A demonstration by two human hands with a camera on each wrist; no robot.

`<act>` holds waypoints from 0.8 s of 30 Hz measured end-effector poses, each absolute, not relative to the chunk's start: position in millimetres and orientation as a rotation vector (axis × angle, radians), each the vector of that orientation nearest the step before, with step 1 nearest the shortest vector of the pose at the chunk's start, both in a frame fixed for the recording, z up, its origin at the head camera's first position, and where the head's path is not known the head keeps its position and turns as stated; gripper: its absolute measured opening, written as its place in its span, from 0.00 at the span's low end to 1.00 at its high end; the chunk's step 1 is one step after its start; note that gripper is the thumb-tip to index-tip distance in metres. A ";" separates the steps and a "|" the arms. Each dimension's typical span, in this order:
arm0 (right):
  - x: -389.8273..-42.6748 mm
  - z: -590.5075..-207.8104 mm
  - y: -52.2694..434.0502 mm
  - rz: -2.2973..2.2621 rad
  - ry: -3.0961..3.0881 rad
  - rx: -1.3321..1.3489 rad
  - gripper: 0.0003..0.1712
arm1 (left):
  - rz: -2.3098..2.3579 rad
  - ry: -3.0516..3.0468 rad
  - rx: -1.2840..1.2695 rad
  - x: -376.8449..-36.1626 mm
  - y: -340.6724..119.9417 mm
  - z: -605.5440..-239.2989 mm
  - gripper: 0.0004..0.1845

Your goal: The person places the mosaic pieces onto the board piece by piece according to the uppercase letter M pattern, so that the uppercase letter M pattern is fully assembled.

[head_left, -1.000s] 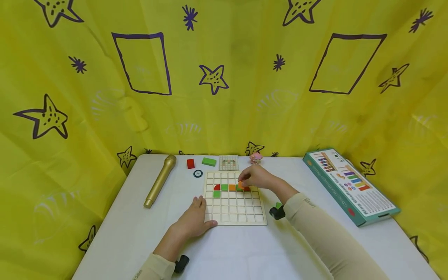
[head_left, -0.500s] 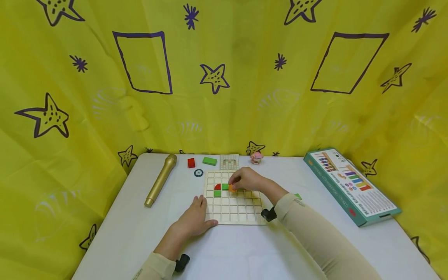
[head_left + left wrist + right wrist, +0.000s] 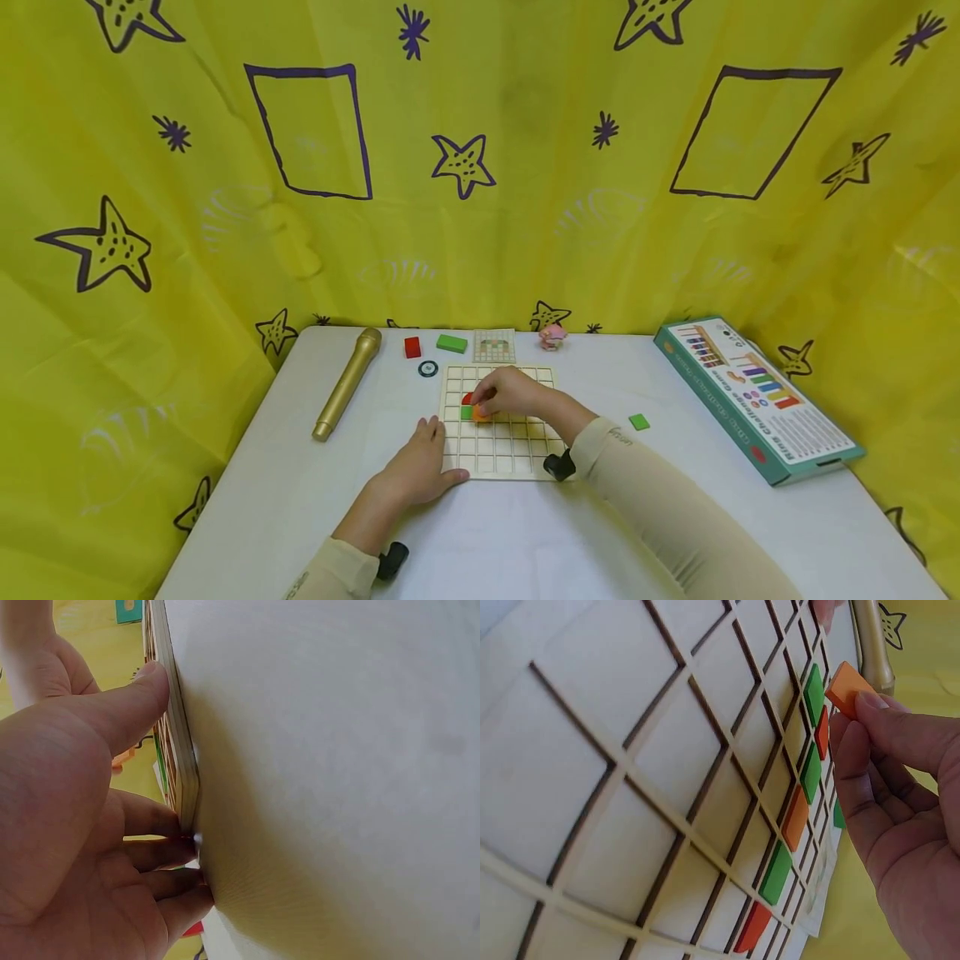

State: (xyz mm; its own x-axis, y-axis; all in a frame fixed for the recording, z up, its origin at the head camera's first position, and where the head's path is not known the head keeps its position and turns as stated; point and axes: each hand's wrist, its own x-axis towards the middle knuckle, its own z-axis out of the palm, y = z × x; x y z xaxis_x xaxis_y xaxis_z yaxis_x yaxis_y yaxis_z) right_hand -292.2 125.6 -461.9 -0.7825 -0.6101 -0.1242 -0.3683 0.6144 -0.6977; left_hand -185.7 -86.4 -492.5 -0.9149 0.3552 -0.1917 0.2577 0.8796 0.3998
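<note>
A wooden grid board (image 3: 498, 460) lies on the table. My left hand (image 3: 415, 471) rests at its near left corner; in the left wrist view the thumb (image 3: 139, 705) touches one edge and the extended fingers (image 3: 150, 855) another. My right hand (image 3: 513, 392) pinches an orange square tile (image 3: 847, 688) between thumb and fingers, over the board's left part beside a green tile (image 3: 467, 412). The right wrist view has a row set in the grid: a red tile (image 3: 823, 733), a green tile (image 3: 810, 772), an orange tile (image 3: 795, 817), another green tile (image 3: 776, 874) and a red end tile (image 3: 751, 928).
Behind the board lie a pattern card (image 3: 494, 345), a green block (image 3: 452, 343), a red block (image 3: 412, 347) and a round token (image 3: 428, 369). A pink figurine (image 3: 552, 337) stands near. Left is a gold microphone (image 3: 347, 385); right, a loose green tile (image 3: 638, 422) and a game box (image 3: 757, 400).
My right hand has carried the orange tile leftward across the board, from the row's right end to beside the left green tile. The left hand keeps its place at the corner.
</note>
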 end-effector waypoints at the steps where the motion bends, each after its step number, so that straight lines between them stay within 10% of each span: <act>1: -291.9 -462.6 123.7 -0.961 2.486 -0.790 0.05 | 0.538 2.792 0.467 -186.1 -86.4 -492.7 0.52; 24: -276.8 -472.5 100.3 -0.862 2.504 -0.798 0.06 | 0.553 2.809 0.490 -183.8 -86.3 -488.9 0.51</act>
